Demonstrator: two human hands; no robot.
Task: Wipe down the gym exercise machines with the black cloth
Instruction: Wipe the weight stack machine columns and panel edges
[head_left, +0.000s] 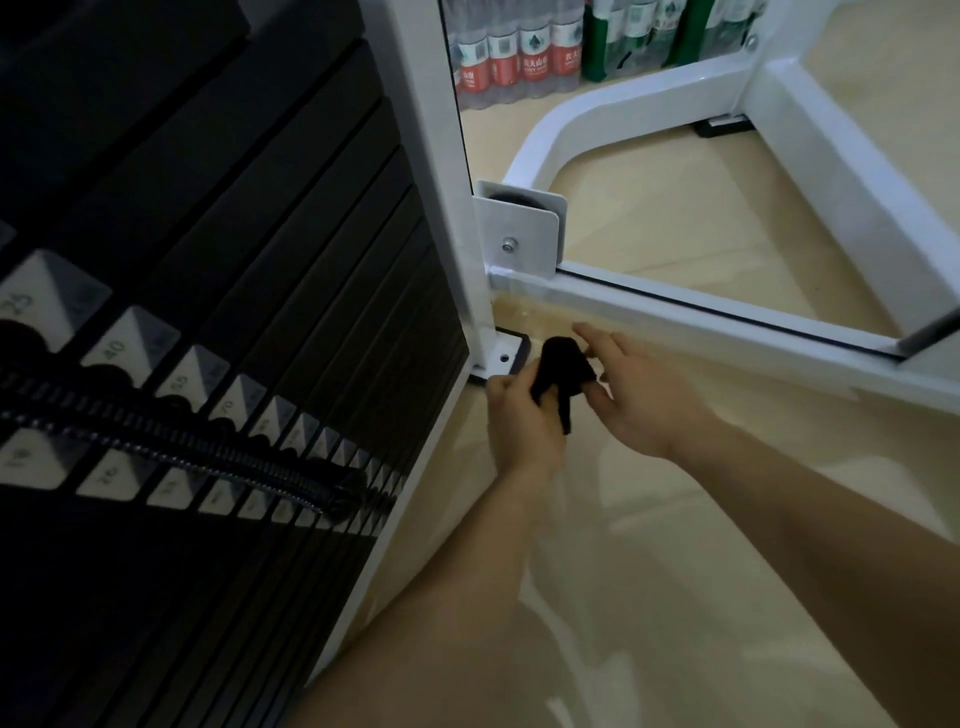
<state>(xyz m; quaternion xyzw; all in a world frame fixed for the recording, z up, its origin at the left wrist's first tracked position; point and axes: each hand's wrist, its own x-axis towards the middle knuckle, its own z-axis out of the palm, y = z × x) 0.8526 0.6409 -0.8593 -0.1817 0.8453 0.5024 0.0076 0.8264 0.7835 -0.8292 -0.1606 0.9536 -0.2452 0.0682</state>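
Head view: left hand (522, 415) holds black cloth (563, 369), tail hanging down.

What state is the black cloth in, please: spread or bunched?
Bunched: the black cloth is a crumpled wad gripped by the left hand.

A single wide-angle head camera looks steeply down and forward, close beside the weight stack (218, 291), onto the white machine frame (675, 322) and floor (675, 571).

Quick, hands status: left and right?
Left hand: gripping the black cloth.
Right hand: open, fingers straight, touching the cloth.
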